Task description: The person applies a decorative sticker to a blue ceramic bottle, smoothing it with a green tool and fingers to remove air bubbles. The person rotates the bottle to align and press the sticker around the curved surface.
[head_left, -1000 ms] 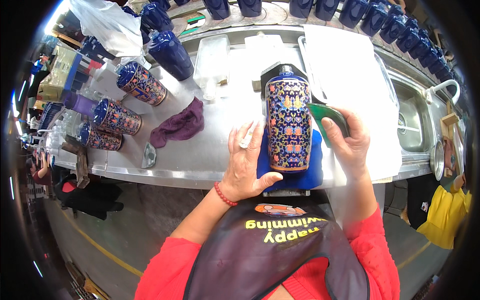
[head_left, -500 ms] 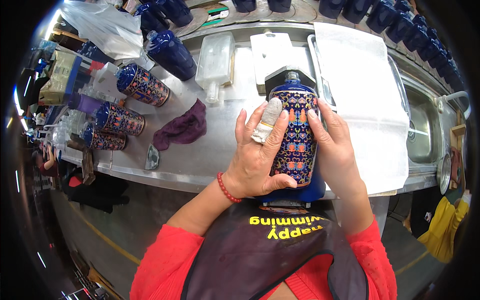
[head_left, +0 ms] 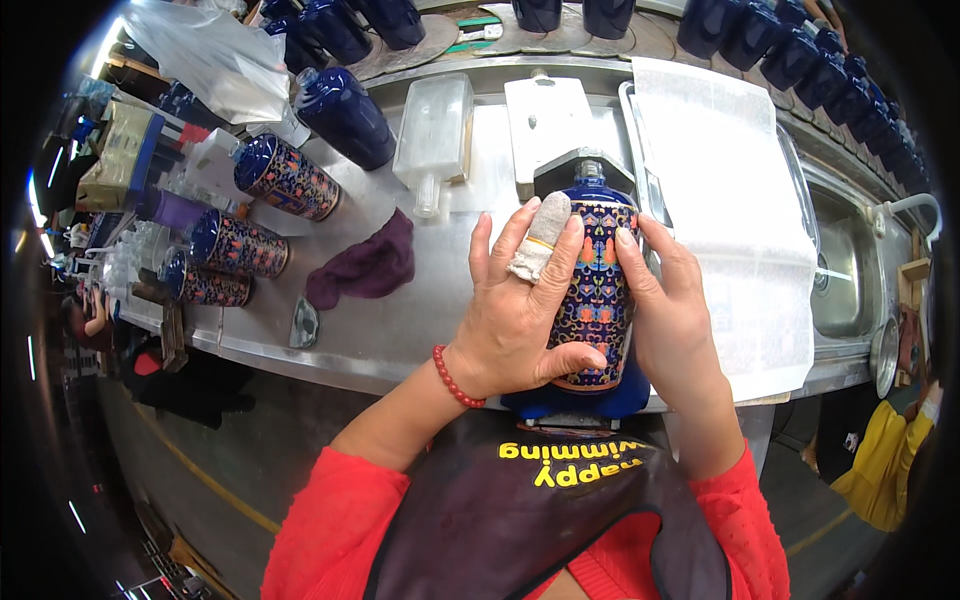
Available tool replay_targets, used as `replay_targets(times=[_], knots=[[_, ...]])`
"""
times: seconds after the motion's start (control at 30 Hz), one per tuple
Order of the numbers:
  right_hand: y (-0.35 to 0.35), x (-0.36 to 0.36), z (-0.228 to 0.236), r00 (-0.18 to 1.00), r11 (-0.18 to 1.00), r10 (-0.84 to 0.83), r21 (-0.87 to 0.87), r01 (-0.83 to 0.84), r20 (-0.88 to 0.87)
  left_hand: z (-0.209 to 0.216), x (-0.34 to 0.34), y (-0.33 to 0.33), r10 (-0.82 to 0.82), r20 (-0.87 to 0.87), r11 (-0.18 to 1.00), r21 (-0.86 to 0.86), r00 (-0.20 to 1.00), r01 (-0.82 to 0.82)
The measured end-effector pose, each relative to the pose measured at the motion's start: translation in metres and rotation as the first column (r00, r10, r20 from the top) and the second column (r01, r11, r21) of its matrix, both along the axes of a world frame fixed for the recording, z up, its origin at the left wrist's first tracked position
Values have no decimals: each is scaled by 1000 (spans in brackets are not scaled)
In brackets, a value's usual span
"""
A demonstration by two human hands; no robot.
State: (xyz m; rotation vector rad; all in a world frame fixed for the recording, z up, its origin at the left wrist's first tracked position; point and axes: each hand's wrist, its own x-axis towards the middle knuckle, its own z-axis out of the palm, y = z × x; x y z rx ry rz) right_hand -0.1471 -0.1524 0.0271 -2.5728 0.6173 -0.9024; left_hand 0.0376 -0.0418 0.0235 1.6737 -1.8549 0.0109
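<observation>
A single head-worn fisheye looks steeply down, close over the steel counter (head_left: 400, 330), its edges bending toward the rim.

We count one patterned blue bottle (head_left: 597, 290) upright on the bench, held between two hands: left hand (head_left: 520, 310), right hand (head_left: 670, 320). Three more patterned bottles lie on their sides at left: (head_left: 288, 178), (head_left: 240, 244), (head_left: 205, 285). Plain dark blue bottles: one large one lying near them (head_left: 345, 115), plus rows along the top edge, partly cut off, so we get no exact count there. One purple cloth (head_left: 368, 265). One clear rectangular bottle (head_left: 435, 135). One white sheet (head_left: 730, 210) over the tray. One steel sink (head_left: 845, 275). One clear plastic bag (head_left: 215, 60). One red bead bracelet (head_left: 455, 375).
</observation>
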Motion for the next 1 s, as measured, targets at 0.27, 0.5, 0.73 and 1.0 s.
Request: replay_targets(times=[0.27, 0.5, 0.73, 1.0], knots=[[0, 0, 4, 1000, 1000, 7, -20, -8, -27, 8, -6, -3, 13, 108, 1000, 20, 994, -15], [-3, 0, 4, 1000, 997, -4, 78, 2, 21, 9, 6, -12, 18, 45, 1000, 0, 999, -18], [-3, -1, 2, 1000, 996, 4, 91, -4, -6, 14, 2, -18, 20, 131, 999, -36, 991, -15], [-13, 3, 13, 1000, 997, -15, 79, 17, -22, 12, 8, -17, -10, 17, 999, -46, 1000, 10]])
